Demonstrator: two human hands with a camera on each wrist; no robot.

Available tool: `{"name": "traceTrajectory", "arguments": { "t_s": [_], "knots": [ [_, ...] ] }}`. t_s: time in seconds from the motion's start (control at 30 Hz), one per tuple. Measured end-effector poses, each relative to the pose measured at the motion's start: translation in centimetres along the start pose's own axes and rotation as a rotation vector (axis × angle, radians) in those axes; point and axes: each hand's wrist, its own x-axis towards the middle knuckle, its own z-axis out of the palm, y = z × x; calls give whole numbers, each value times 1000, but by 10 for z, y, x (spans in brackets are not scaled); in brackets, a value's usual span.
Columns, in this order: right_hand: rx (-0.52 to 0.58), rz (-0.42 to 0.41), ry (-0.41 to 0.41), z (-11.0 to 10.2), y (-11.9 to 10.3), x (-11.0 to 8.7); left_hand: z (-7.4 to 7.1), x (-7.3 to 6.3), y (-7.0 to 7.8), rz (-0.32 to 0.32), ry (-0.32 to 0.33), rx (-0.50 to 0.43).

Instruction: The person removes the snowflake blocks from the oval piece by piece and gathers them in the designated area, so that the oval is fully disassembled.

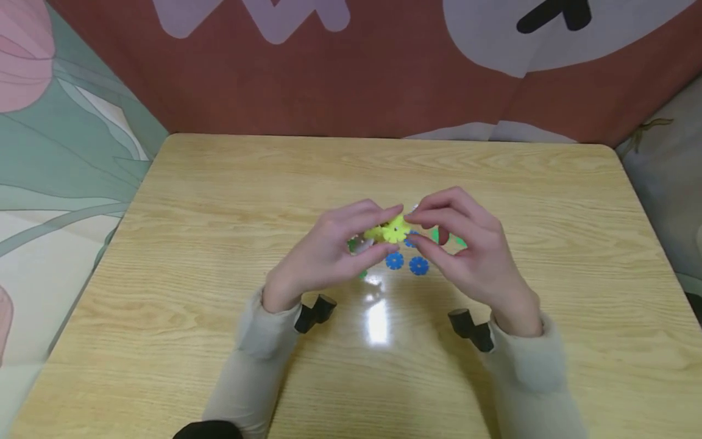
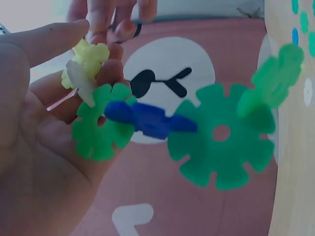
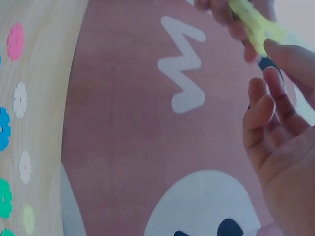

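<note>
The left hand [image 1: 334, 247] is pinching the yellow end of a notched-disc chain [image 2: 152, 121], mid-frame in the head view. Across the left wrist view, its long axis is dipping, then pointing upper right. The right hand [image 1: 479, 253] is curving beside the yellow; its grip I cannot tell.

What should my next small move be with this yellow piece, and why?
I'd probably press the yellow piece gently with your right grip: its fingertips are at the piece's edge, and your left grip holds the chain. I can't tell whether the piece is fully slotted, so a light push seems sensible.
</note>
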Motion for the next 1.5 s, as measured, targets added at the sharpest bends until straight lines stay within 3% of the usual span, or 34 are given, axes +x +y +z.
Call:
{"name": "traceTrajectory", "arguments": {
  "t_s": [0.17, 0.27, 0.4, 0.63, 0.83, 1.1, 1.5],
  "knots": [
    [3, -169, -38, 4, -1, 2, 3, 1, 4, 0, -60, -49],
    [-2, -212, -50, 3, -1, 2, 2, 2, 6, -19, -78, -47],
    [-4, -169, -27, 3, -2, 2, 1, 2, 7, -42, -77, -45],
    [4, -65, 32, 3, -4, 2, -1, 1, 4, -48, -1, 7],
    [57, -100, 47, 5, -3, 3, -1, 1, 3, -3, 3, 23],
    [72, -106, 51, 6, -2, 2, -1, 1, 5, 4, 15, 31],
    [19, -151, 104, 14, 1, 2, -2, 1, 7, 8, 55, 16]
  ]
}}
